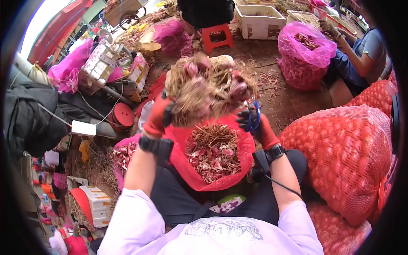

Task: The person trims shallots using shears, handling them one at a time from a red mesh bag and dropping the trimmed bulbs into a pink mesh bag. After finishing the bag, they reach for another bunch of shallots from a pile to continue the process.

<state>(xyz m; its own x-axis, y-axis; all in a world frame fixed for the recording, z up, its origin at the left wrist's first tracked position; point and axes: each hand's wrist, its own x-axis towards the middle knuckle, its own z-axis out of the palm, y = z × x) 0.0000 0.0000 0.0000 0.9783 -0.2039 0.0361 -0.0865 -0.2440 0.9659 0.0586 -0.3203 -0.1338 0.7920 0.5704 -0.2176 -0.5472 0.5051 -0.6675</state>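
A big bunch of shallots [197, 91] with dry, straw-like stems is held up above the bag, partly smeared by motion. My left hand [159, 114], in a red glove with dark fingers, grips its left side. My right hand [260, 127], gloved alike, is closed around blue-handled scissors [256, 115] at the bunch's lower right; the blades cannot be made out. Below both hands, an open red mesh bag [199, 183] stands between my legs. Inside it lie cut dry stems and papery skins [212, 155].
Full red mesh sacks of onions or shallots [335, 153] crowd my right side. Beyond them a person [367, 55] works at a pink mesh bag [304, 63]. A red stool [216, 37] and a white foam box [260, 23] stand ahead. A white power bank [83, 128] hangs at left.
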